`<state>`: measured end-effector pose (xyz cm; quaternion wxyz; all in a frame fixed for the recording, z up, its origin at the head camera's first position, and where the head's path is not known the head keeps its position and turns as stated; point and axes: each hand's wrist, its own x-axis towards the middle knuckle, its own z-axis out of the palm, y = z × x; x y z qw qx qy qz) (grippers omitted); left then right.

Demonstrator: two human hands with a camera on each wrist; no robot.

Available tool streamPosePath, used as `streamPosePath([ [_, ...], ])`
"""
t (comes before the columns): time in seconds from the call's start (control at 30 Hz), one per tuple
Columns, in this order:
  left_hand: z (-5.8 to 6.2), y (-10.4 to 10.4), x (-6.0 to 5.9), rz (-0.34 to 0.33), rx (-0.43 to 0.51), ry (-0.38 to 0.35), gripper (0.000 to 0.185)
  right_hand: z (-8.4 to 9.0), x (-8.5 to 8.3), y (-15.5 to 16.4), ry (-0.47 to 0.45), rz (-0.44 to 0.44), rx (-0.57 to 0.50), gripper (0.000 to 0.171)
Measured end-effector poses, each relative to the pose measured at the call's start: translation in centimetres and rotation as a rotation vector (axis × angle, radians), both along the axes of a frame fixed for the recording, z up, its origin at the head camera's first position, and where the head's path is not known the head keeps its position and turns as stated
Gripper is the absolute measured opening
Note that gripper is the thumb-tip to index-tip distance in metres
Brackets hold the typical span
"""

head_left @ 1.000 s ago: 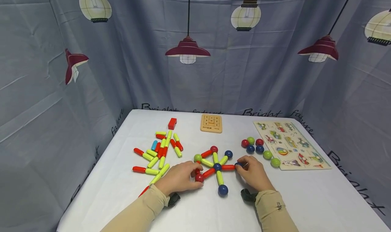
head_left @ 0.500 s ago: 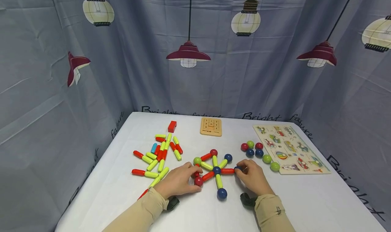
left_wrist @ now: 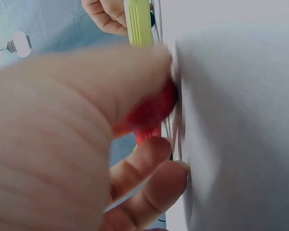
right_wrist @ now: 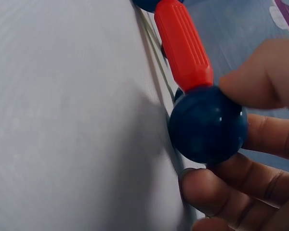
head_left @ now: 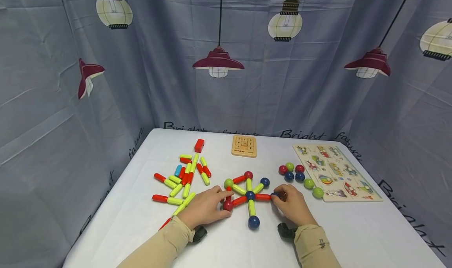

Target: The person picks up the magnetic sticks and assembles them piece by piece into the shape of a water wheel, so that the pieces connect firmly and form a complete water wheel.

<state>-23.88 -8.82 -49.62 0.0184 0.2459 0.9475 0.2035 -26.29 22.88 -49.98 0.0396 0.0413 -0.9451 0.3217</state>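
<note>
A star of red and yellow-green rods around a blue hub ball [head_left: 250,195] lies flat on the white table [head_left: 226,244]. My left hand [head_left: 206,206] grips the red ball [head_left: 227,205] at the star's lower-left arm; that ball [left_wrist: 149,108] shows under my thumb in the left wrist view. My right hand [head_left: 291,204] pinches the dark blue ball [head_left: 276,195] capping the red rod [head_left: 263,197] on the right arm. The right wrist view shows this blue ball [right_wrist: 208,124] against the red rod [right_wrist: 183,45]. A blue ball [head_left: 253,221] ends the near arm.
Loose red, yellow-green and one blue rod [head_left: 185,177] lie scattered at the left, with a red block [head_left: 199,145] behind. A wooden tile puzzle [head_left: 244,146] sits at the back. Several loose balls [head_left: 294,172] lie beside a picture puzzle board [head_left: 333,170] at right.
The star has shifted slightly left and toward me under both hands; the near blue ball sits a bit further left. Both hands keep their holds.
</note>
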Motion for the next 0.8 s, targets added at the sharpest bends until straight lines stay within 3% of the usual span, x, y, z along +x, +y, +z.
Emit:
streamPosePath([
  [0.1,0.0,-0.3,-0.1,0.043,0.029,0.023,0.062,0.0,0.1,0.0,-0.015,0.002,0.000,0.018],
  [0.2,0.3,-0.7,-0.3,0.138,0.057,0.103,0.054,-0.1,0.2,0.1,-0.028,0.014,0.005,0.015],
  [0.33,0.3,-1.6,-0.8,0.261,-0.025,0.148,0.052,0.0,0.1,0.2,-0.042,0.033,0.007,0.012],
  [0.5,0.0,-2.4,-1.2,0.246,-0.129,0.108,0.056,0.1,0.1,0.1,-0.051,0.035,0.006,0.011],
  [0.73,0.2,-2.9,-1.5,0.217,-0.156,0.256,0.040,0.1,0.1,0.1,-0.059,0.037,0.002,0.011],
  [0.8,0.1,-3.0,-1.6,0.214,-0.149,0.269,0.034,0.0,0.1,0.1,-0.061,0.035,0.000,0.011],
])
